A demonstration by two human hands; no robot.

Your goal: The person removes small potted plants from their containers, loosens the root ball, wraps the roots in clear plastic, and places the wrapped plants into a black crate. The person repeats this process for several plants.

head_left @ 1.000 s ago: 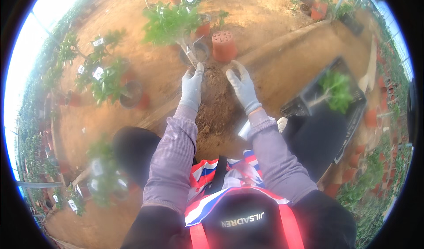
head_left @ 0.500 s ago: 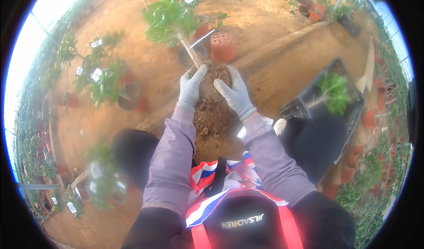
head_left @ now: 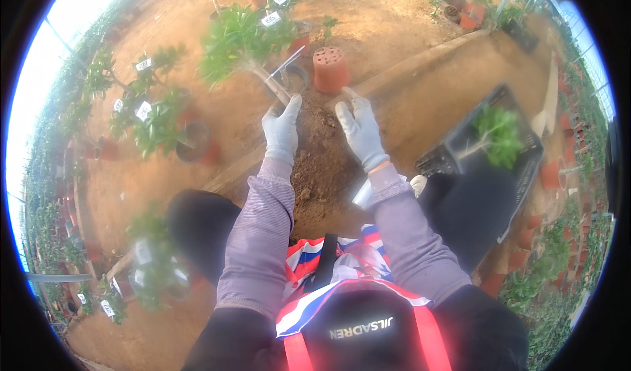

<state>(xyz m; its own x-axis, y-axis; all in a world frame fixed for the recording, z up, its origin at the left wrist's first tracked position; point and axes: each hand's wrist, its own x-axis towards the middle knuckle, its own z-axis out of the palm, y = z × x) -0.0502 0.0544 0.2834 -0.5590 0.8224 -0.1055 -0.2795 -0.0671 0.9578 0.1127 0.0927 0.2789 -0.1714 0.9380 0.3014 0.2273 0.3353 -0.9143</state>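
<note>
A leafy plant [head_left: 253, 65] with a pale bare stem leans to the upper left. At the base of that stem my left hand [head_left: 281, 127], in a pale grey glove, is closed with its thumb up. My right hand [head_left: 361, 129], gloved the same way, hangs over the other side of the loose brown soil [head_left: 319, 154], fingers apart and nothing in them. The plant's roots cannot be told from the dark soil between my hands. Just beyond my fingers, an upturned terracotta-coloured pot [head_left: 330, 70] with holes in its base stands on the ground.
A black crate [head_left: 506, 101] with a leafy plant [head_left: 497, 136] in it sits at the right, by my knee. Tagged potted plants [head_left: 151, 111] line the left side. Several red pots [head_left: 460, 8] lie at the far right. A raised strip [head_left: 420, 58] crosses the sandy ground.
My right hand has moved off the soil clump, to the right, and its fingers have spread. The plant has tilted further left with my left hand, and the soil between my hands sits lower.
</note>
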